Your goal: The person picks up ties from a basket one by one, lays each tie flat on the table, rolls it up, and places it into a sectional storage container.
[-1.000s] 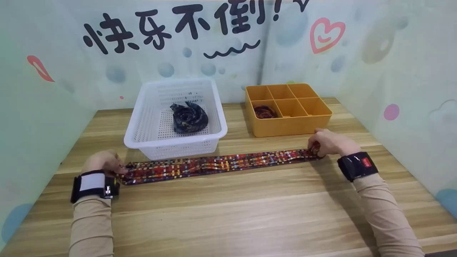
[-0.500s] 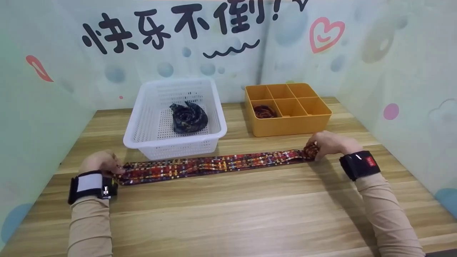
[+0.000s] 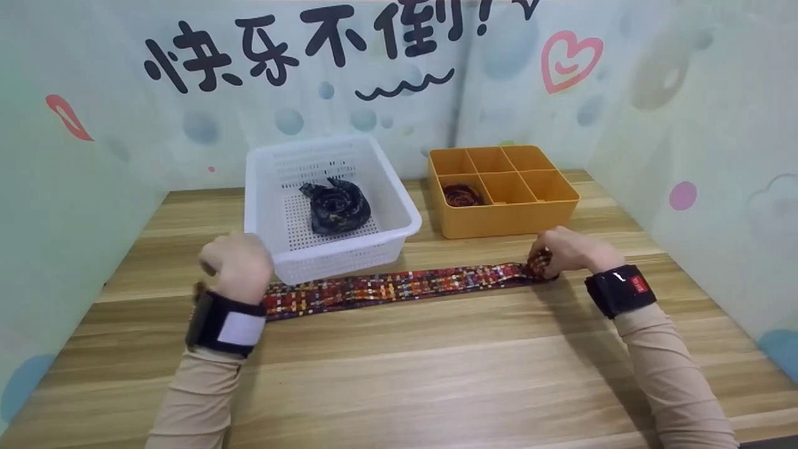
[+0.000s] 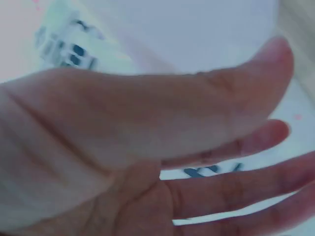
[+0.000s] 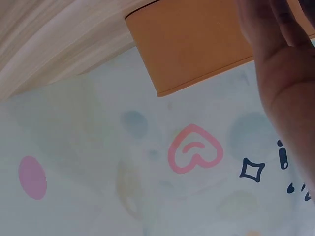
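Observation:
A scarf (image 3: 386, 288) in a red, yellow and dark check lies as a long flat strip across the table. My right hand (image 3: 570, 251) grips its bunched, rolled right end. In the right wrist view, that hand (image 5: 290, 73) shows at the right edge, its fingertips out of frame. My left hand (image 3: 238, 262) is at the near left corner of the white basket (image 3: 340, 249), above the scarf's left end, which it partly hides. The left wrist view shows the fingers (image 4: 236, 191) and thumb extended, holding nothing. Inside the basket sits a dark rolled cloth (image 3: 340, 209).
An orange box (image 3: 511, 218) with several compartments stands at the back right. One front compartment holds a reddish rolled cloth (image 3: 462, 195). Printed walls (image 3: 717, 187) enclose the wooden table (image 3: 436, 374) at the back and sides.
My left hand has let go of the scarf's left end and moved right to the basket. The basket has shifted right and turned slightly. The right hand keeps its grip, almost in place.

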Tool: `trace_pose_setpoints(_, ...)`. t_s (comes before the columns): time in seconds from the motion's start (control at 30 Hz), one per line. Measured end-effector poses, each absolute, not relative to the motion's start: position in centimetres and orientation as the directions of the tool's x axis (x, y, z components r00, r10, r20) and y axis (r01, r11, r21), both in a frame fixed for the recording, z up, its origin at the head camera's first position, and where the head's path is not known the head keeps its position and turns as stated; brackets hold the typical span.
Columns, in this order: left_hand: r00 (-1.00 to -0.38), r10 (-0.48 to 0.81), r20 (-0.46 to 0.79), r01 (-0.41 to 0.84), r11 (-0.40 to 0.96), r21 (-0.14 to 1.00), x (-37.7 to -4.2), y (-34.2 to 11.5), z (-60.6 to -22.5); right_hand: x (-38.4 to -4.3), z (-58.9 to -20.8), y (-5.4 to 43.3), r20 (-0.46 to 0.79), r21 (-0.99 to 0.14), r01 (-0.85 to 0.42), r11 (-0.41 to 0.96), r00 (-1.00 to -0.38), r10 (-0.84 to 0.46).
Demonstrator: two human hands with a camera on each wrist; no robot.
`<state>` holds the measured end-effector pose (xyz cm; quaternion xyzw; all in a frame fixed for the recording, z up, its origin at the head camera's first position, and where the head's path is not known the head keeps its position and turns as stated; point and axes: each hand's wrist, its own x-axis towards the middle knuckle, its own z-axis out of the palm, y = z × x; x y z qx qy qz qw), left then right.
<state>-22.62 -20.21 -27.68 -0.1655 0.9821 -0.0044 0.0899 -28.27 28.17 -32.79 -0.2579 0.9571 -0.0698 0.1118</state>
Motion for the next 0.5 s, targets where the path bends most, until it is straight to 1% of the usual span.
trace_pose_setpoints(0.07,-0.936,-0.311,-0.166,-0.310,0.950,-0.031,-22.3,-19.2,-27.4,-28.3,-32.8,28.1,-0.186,-0.190,-0.472,0.861,-0.844,-0.503)
trace_pose_setpoints(0.13,-0.947,-0.269,-0.175,-0.271,0.962,-0.012,-22.0,-18.8,-27.3,-28.3,-32.8,28.1,-0.191,-0.190,-0.466,0.864,-0.846,-0.498)
trace_pose_setpoints(0.23,-0.966,-0.189,-0.176,-0.195,0.981,0.018,-22.0,-19.1,-27.1,-28.3,-32.8,28.1,-0.192,-0.186,-0.459,0.869,-0.850,-0.490)
trace_pose_setpoints(0.3,-0.972,-0.163,-0.167,-0.170,0.985,0.031,-22.2,-19.4,-27.2,-28.3,-32.7,28.1,-0.192,-0.187,-0.453,0.872,-0.853,-0.485)
trace_pose_setpoints(0.4,-0.971,-0.189,-0.148,-0.195,0.980,0.027,-22.8,-20.0,-27.4,-28.3,-32.8,28.2,-0.192,-0.195,-0.445,0.874,-0.857,-0.479)
trace_pose_setpoints(0.5,-0.954,-0.276,-0.116,-0.280,0.960,0.021,-23.6,-20.4,-27.9,-28.2,-32.8,28.2,-0.187,-0.209,-0.442,0.872,-0.857,-0.480)
